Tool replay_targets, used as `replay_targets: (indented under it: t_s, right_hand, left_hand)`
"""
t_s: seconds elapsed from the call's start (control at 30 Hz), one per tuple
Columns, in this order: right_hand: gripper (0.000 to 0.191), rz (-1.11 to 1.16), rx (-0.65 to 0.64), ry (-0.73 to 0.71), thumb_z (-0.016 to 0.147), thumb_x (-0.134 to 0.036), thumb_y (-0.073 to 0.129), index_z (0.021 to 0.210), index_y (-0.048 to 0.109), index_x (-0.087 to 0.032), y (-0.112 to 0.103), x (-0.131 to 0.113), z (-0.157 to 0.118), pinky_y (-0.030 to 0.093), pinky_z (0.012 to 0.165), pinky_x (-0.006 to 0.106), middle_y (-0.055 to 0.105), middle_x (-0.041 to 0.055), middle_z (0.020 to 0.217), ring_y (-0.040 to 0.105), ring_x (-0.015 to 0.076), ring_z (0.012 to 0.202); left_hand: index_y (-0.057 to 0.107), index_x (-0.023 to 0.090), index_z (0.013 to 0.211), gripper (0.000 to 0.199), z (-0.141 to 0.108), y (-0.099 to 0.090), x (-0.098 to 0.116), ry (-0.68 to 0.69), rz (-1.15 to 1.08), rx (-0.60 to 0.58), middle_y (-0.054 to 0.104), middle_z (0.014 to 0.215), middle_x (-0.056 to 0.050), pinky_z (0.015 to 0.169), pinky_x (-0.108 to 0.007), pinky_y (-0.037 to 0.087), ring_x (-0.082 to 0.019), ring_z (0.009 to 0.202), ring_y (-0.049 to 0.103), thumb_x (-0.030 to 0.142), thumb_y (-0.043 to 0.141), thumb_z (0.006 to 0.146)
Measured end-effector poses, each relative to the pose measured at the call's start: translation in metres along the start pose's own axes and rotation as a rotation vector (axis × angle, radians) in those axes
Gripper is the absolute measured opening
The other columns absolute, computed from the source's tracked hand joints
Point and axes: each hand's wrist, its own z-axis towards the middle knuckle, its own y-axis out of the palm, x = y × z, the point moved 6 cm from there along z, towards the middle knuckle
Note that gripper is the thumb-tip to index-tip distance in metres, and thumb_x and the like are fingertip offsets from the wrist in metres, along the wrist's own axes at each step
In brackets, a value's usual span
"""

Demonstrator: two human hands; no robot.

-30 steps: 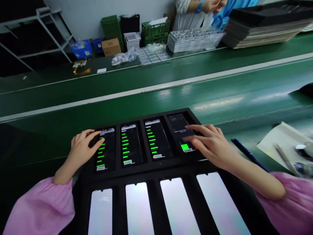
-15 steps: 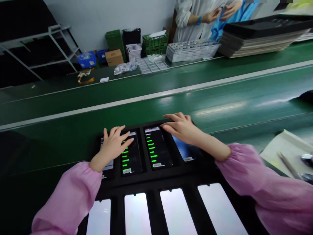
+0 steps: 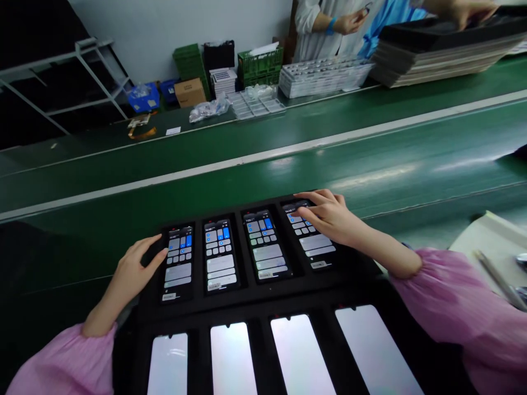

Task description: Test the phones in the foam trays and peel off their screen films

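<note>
Center frame, both loosely open, grasping nothing: left hand (image 3: 130,269) beside leftmost upper phone (image 3: 178,270), right hand (image 3: 327,215) over rightmost upper phone (image 3: 317,244). Light fingertip touches should suffice.

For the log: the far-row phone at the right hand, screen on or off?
On. The smartphone shows lit grey panels and small blue tiles, though the right hand hides part of it.

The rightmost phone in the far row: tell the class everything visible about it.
The phone lies face up in a black tray, dark and glass-looking. Its lit screen shows blue and pale panels, with a pale label near the bottom. The right hand hides part of its upper half; contact is unclear.
</note>
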Motion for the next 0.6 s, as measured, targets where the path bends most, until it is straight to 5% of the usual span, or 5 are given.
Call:
replay_targets:
  t_s: [0.4, 0.6]
  right_hand:
    - [0.077, -0.043, 0.038, -0.034, 0.104, -0.073, 0.022, 0.103, 0.086, -0.03, 0.026, 0.016, 0.005, 0.038, 0.099, 0.067, 0.068, 0.0142, 0.142, 0.052, 0.0418, 0.128]
    - [0.083, -0.079, 0.014, -0.037, 0.105, -0.075, 0.017, 0.1, 0.086, -0.029, 0.013, 0.001, 0.012, 0.037, 0.101, 0.066, 0.07, 0.0134, 0.139, 0.053, 0.0413, 0.13]
  left_hand:
    - [0.069, 0.03, 0.138, 0.047, -0.011, 0.007, 0.007, 0.019, 0.09, -0.105, 0.065, 0.148, -0.008, 0.122, -0.048, 0.047, -0.026, 0.14, 0.058, 0.057, 0.059, 0.101]
    - [0.072, 0.033, 0.136, 0.044, -0.013, 0.011, 0.011, 0.027, 0.092, -0.114, 0.06, 0.15, -0.009, 0.119, -0.055, 0.047, -0.031, 0.14, 0.054, 0.057, 0.056, 0.102]
